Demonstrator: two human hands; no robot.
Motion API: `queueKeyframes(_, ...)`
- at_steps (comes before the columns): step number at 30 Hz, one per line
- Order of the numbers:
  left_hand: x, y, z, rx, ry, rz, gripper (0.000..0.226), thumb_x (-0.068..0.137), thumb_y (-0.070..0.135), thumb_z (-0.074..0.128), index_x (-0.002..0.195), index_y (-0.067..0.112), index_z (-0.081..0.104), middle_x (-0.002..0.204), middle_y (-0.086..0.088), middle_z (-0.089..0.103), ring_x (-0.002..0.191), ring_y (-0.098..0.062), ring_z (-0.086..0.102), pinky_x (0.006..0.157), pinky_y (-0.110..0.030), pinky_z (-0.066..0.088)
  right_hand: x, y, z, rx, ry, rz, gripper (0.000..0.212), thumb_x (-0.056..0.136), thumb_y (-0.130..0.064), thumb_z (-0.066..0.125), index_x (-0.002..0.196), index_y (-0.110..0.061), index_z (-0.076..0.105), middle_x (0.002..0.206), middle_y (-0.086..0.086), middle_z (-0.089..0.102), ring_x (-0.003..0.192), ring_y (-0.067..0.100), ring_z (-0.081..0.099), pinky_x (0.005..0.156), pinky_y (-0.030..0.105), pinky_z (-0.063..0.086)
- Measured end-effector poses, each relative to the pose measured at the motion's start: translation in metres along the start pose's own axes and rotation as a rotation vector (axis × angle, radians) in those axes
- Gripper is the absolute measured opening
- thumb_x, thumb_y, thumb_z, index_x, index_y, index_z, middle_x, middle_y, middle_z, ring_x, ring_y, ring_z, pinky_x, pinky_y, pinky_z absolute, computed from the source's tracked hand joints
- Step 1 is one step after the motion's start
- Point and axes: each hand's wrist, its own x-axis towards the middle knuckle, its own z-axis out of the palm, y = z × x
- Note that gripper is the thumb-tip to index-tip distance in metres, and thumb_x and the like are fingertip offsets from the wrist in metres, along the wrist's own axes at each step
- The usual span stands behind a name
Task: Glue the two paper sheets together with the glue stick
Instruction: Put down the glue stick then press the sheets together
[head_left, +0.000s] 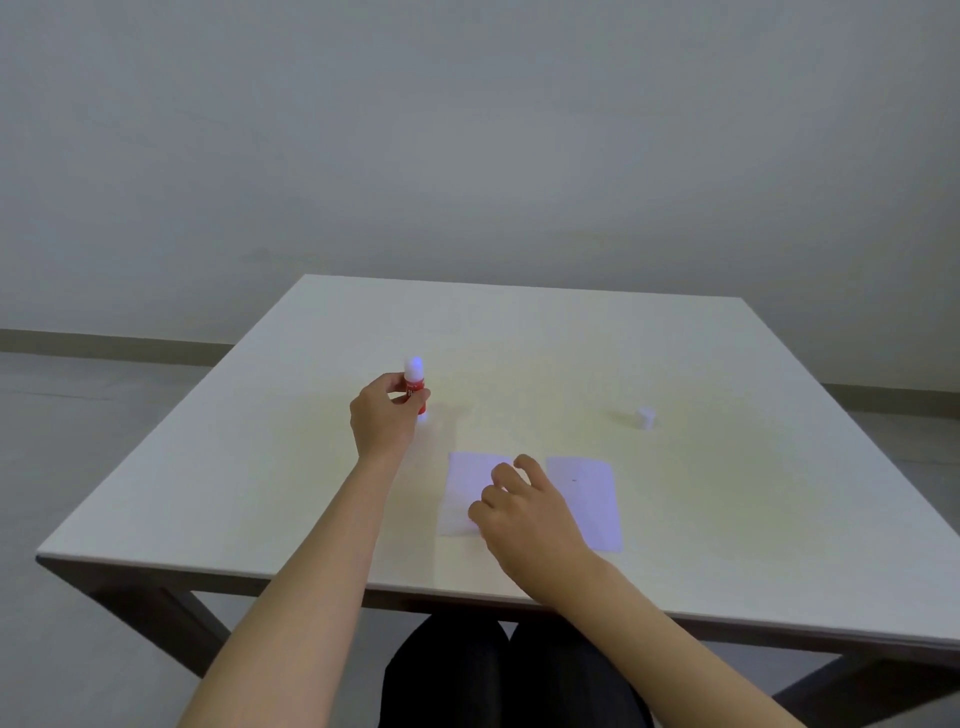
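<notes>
The left hand (383, 415) is closed around the red glue stick with a white tip (415, 383), gripping its body between thumb and fingers and keeping it upright, its base at or just above the pale white bench (701, 364). The right hand (524, 512) is loosely open with curled fingers, holding nothing, its fingertips (500, 474) over the left of two white paper sheets (462, 493). The other white paper sheet (592, 499) lies flat just beside it to the right, a narrow gap between them. A small white cap (644, 417) sits well apart, farther right on the bench.
</notes>
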Motion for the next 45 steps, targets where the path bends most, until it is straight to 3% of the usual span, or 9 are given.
queueKeyframes(3,0.0,-0.004,0.001,-0.014,-0.002,-0.002,0.01,0.078,0.024,0.069,0.088,0.022,0.067,0.088,0.011,0.067,0.083,-0.018,0.066,0.06,-0.019,0.038,-0.004,-0.002,-0.002,-0.051,0.053,-0.053,0.016,0.049,-0.007,0.055,0.048,-0.023,0.058,0.045,-0.008,0.052,0.064,0.017,0.063,0.089,0.031,0.053)
queueKeyframes(7,-0.003,-0.003,0.0,-0.089,0.049,0.014,0.06,0.076,0.028,0.075,0.13,0.017,0.051,0.12,0.005,0.055,0.106,-0.013,0.057,0.088,-0.025,0.041,-0.006,-0.002,0.002,-0.017,0.173,-0.011,0.021,0.05,0.0,0.05,0.049,-0.019,0.058,0.044,-0.005,0.05,0.058,0.02,0.061,0.088,0.035,0.055)
queueKeyframes(11,-0.024,0.011,-0.008,-0.184,0.32,0.32,0.035,0.088,0.024,0.06,0.121,0.015,0.055,0.111,0.0,0.059,0.101,-0.008,0.056,0.086,-0.017,0.041,-0.002,0.008,0.0,0.114,0.334,0.134,0.024,0.053,0.004,0.066,0.061,-0.018,0.067,0.053,-0.005,0.059,0.063,0.021,0.062,0.092,0.039,0.052)
queueKeyframes(14,-0.046,0.027,-0.008,-0.331,0.191,0.357,0.013,0.089,0.019,0.05,0.09,0.018,0.063,0.072,0.007,0.063,0.066,-0.003,0.059,0.062,-0.013,0.044,0.002,0.029,-0.002,0.592,0.437,0.413,0.015,0.073,-0.005,0.07,0.076,-0.019,0.074,0.069,-0.008,0.072,0.07,0.014,0.066,0.086,0.03,0.049)
queueKeyframes(17,-0.069,0.035,0.001,-0.395,-0.005,0.275,0.029,0.091,0.016,0.049,0.064,0.013,0.058,0.049,0.004,0.056,0.046,-0.005,0.052,0.053,-0.015,0.042,-0.002,0.054,-0.009,1.3,0.456,0.761,0.021,0.082,-0.004,0.065,0.079,-0.023,0.072,0.072,-0.012,0.071,0.064,-0.005,0.063,0.07,0.017,0.046)
queueKeyframes(23,-0.105,0.039,0.03,-0.283,-0.4,0.09,0.034,0.089,0.03,0.06,0.06,0.012,0.064,0.048,0.004,0.066,0.046,-0.01,0.062,0.055,-0.016,0.043,-0.021,0.077,0.003,2.186,0.539,1.099,0.015,0.089,-0.003,0.058,0.094,-0.013,0.069,0.083,0.003,0.071,0.075,0.021,0.062,0.074,0.029,0.049)
queueKeyframes(35,-0.112,0.061,0.047,-0.296,-0.354,0.019,0.026,0.085,0.025,0.065,0.061,0.016,0.065,0.058,0.009,0.071,0.063,-0.007,0.072,0.072,-0.027,0.054,-0.04,0.078,0.0,1.98,0.584,1.008,0.014,0.091,-0.022,0.06,0.092,-0.015,0.072,0.084,0.003,0.075,0.075,0.021,0.07,0.072,0.03,0.052)
queueKeyframes(40,-0.102,0.061,0.038,-0.24,-0.404,0.075,0.029,0.085,0.022,0.065,0.058,0.016,0.061,0.056,0.009,0.07,0.059,-0.009,0.071,0.071,-0.023,0.052,-0.045,0.102,-0.005,1.76,0.448,0.887,0.011,0.085,-0.012,0.068,0.075,-0.011,0.071,0.066,0.003,0.072,0.063,0.018,0.07,0.066,0.029,0.052)
queueKeyframes(45,-0.096,0.061,0.034,-0.358,-0.433,-0.058,0.023,0.085,0.019,0.065,0.062,0.012,0.063,0.057,0.006,0.071,0.06,-0.009,0.071,0.078,-0.031,0.052,-0.047,0.099,-0.002,1.987,0.243,0.819,0.024,0.086,-0.004,0.062,0.064,-0.011,0.069,0.068,0.008,0.073,0.063,0.02,0.071,0.06,0.025,0.055)
